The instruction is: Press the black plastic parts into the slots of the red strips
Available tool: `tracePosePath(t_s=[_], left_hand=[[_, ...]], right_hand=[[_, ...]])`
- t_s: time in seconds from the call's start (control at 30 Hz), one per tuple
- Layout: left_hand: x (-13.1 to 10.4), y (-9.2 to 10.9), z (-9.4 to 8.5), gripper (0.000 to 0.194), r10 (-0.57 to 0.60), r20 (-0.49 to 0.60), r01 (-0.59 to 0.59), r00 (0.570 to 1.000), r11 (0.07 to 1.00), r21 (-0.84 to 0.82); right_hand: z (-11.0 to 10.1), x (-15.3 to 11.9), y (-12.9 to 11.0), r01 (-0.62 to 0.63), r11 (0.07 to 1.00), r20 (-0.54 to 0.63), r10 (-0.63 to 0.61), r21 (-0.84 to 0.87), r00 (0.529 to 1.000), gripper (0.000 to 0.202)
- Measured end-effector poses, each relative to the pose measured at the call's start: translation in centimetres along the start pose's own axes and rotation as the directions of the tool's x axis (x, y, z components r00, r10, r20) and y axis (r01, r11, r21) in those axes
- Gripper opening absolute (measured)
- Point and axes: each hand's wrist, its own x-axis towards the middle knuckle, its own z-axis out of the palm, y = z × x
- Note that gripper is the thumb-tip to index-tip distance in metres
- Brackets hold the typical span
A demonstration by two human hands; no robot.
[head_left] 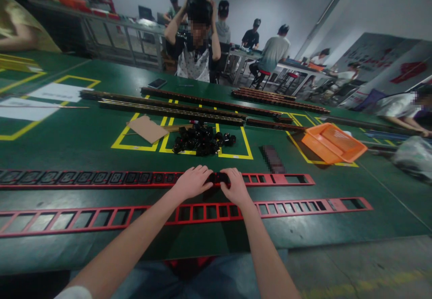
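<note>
Two long red slotted rails (148,223) lie across the green table in front of me. The far rail (251,179) has a row of black square socket modules (100,177) filling its slots from the left. My left hand (195,182) rests over this far rail, its fingers closed on a black socket module (213,178). Close beside it, my right hand (234,186) curls its fingers and thumb at a black socket module (222,177) on the same rail. The fingers partly hide both pieces, so I cannot tell how deep they sit. Several rectangular slots show at the right.
Beyond the rails lies a pile of loose black modules (202,140), with a piece of cardboard (147,129) to its left. An orange basket (334,143) stands at the right. Long dark rails (175,109) lie farther back. A person (195,42) faces me across the table.
</note>
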Motion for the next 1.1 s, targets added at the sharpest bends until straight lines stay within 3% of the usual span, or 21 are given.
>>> tracePosePath(t_s=[1.1], left_hand=[[0.0, 0.05, -0.06, 0.036, -0.021, 0.016, 0.021, 1.0, 1.0, -0.017]], right_hand=[[-0.1, 0.36, -0.16, -0.02, 0.999, 0.044, 0.023, -0.049, 0.999, 0.037]])
